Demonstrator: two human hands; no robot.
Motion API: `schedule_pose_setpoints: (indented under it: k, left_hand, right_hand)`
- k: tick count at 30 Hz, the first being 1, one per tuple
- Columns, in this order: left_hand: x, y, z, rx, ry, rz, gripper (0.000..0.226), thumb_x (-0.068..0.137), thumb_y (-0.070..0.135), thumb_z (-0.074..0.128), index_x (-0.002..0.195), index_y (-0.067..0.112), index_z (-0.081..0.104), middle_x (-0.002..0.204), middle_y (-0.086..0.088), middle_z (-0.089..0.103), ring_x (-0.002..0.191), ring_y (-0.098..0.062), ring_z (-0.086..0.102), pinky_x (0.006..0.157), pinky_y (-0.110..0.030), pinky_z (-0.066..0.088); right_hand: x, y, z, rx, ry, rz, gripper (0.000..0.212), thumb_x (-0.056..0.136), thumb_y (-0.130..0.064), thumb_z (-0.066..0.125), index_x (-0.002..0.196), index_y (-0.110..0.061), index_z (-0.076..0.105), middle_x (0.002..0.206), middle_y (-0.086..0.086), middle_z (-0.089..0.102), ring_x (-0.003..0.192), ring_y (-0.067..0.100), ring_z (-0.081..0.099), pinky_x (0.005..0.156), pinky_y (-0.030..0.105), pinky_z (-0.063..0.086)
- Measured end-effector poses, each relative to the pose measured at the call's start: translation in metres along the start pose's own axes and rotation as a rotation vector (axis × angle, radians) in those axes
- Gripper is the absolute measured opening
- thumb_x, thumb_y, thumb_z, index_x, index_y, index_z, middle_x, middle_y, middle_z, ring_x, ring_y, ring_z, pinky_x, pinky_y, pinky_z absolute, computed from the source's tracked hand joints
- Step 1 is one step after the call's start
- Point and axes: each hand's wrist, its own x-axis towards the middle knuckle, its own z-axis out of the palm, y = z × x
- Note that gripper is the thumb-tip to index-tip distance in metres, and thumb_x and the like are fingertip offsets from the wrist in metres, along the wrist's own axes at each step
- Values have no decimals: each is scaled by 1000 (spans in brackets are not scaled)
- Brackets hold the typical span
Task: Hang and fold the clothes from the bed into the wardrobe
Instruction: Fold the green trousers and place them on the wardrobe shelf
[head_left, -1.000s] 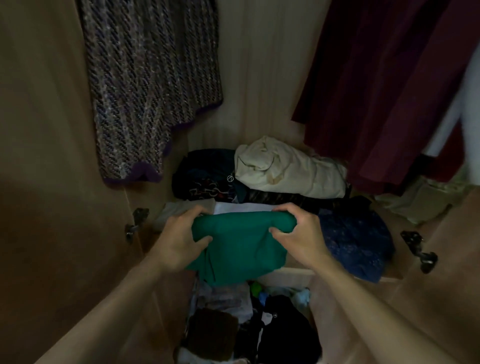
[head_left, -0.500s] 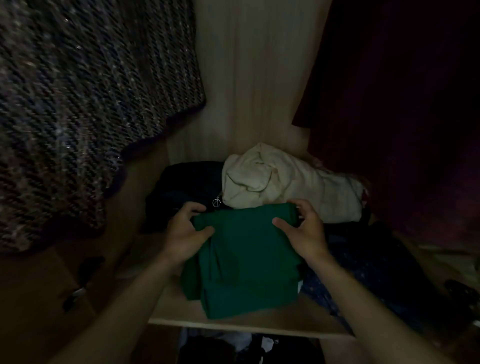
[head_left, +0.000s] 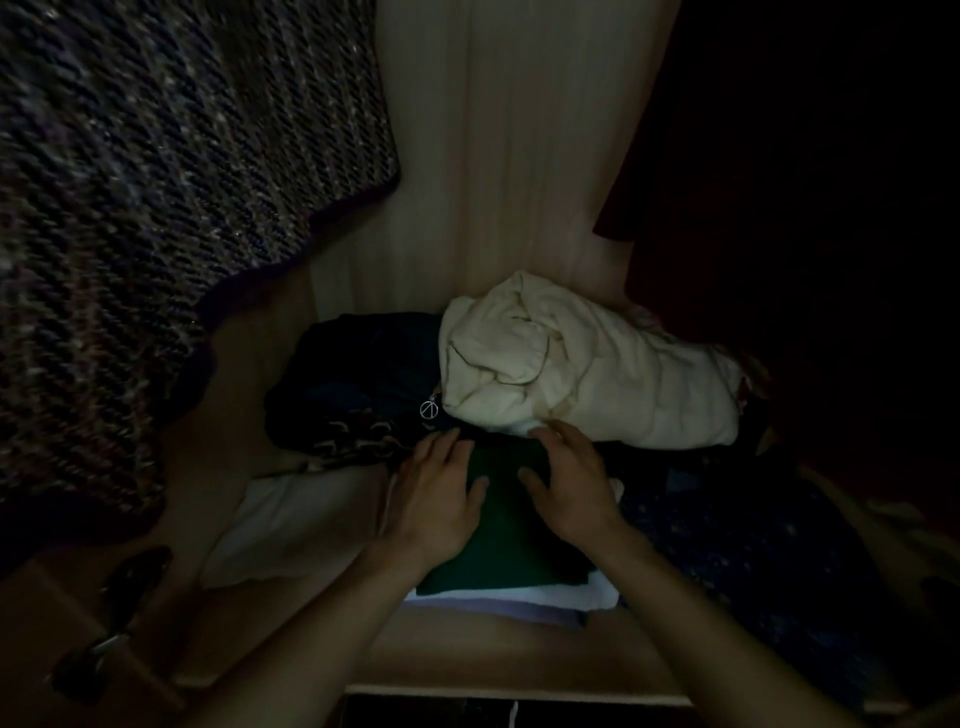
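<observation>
The folded green garment lies on the wardrobe shelf, on top of a folded white cloth whose edge shows along its near side. My left hand rests flat on its left part, fingers straight and slightly spread, gripping nothing. My right hand lies the same way on its right part, fingertips reaching the far edge.

Just beyond my fingers sits a crumpled cream bundle. To its left is a dark garment, with a small round metal pendant between the two. A navy speckled cloth lies right of the green one, a pale cloth to the left.

A tweedy knit hangs on the upper left, a dark red garment on the right. A metal hinge shows near left.
</observation>
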Motion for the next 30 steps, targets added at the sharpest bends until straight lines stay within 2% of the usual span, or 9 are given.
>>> schedule_pose_setpoints:
  k: [2, 4, 7, 9, 11, 18, 24, 26, 30]
  left_hand:
    - [7, -1, 4, 9, -47, 27, 59, 101, 44, 43, 151, 15, 33, 161, -6, 25, 148, -23, 20, 120, -34, 20]
    - [14, -5, 9, 55, -126, 36, 64, 101, 49, 39, 155, 19, 23, 164, -3, 16, 151, -21, 11, 121, -33, 13]
    - [15, -19, 26, 133, -276, 34, 70, 99, 61, 28, 158, 27, 13, 166, 0, 1, 152, -21, -3, 122, -38, 3]
    - [10, -29, 43, 100, -298, 14, 80, 90, 76, 9, 157, 32, 14, 166, 3, 1, 152, -20, -5, 122, -38, -1]
    - [5, -34, 55, 65, -237, 9, 93, 80, 82, -5, 156, 34, 20, 166, 5, 8, 152, -19, -2, 123, -38, 1]
    - [4, -34, 57, 61, -209, -18, 86, 80, 73, 2, 154, 36, 24, 164, 7, 16, 151, -18, 5, 123, -40, 9]
    - [3, -24, 33, 87, -219, 9, 96, 73, 71, -6, 155, 30, 23, 164, 2, 17, 150, -21, 11, 122, -41, 9]
    - [2, -20, 23, 97, -180, 30, 96, 74, 68, -8, 154, 27, 25, 162, 1, 22, 149, -20, 16, 121, -39, 12]
    - [2, -16, 6, -40, -138, 5, 88, 82, 68, 5, 152, 23, 33, 160, 0, 29, 146, -20, 23, 120, -34, 17]
  right_hand:
    - [3, -3, 8, -7, 28, -40, 48, 95, -40, 55, 123, -2, 61, 118, 17, 63, 107, 31, 60, 95, 33, 47]
    - [0, 1, 18, -20, -6, -11, 73, 98, -62, 33, 124, -1, 62, 118, 19, 64, 107, 33, 61, 94, 32, 45]
    - [-15, 20, 41, -164, -101, 29, 83, 98, -67, 17, 131, -5, 60, 134, 22, 58, 122, 38, 57, 103, 45, 43]
    - [-26, 28, 53, -196, -133, 71, 78, 99, -65, 14, 139, -13, 55, 145, 16, 51, 135, 33, 47, 109, 53, 36]
    - [-29, 30, 58, -191, -127, 107, 77, 98, -66, 12, 142, -16, 52, 149, 12, 46, 140, 30, 41, 112, 53, 30]
    - [-28, 27, 55, -181, -114, 123, 74, 98, -64, 16, 140, -16, 53, 147, 12, 48, 138, 30, 42, 111, 51, 34]
    - [-23, 23, 43, -185, -173, 92, 93, 90, -74, 3, 144, -14, 48, 153, 14, 41, 143, 33, 36, 115, 52, 25]
    - [-23, 21, 37, -160, -129, 76, 93, 91, -75, 6, 142, -10, 50, 150, 15, 44, 140, 33, 39, 115, 52, 31]
    - [-27, 6, 12, 0, -37, 122, 95, 88, -77, 9, 140, -8, 50, 142, 11, 51, 133, 26, 45, 109, 29, 30]
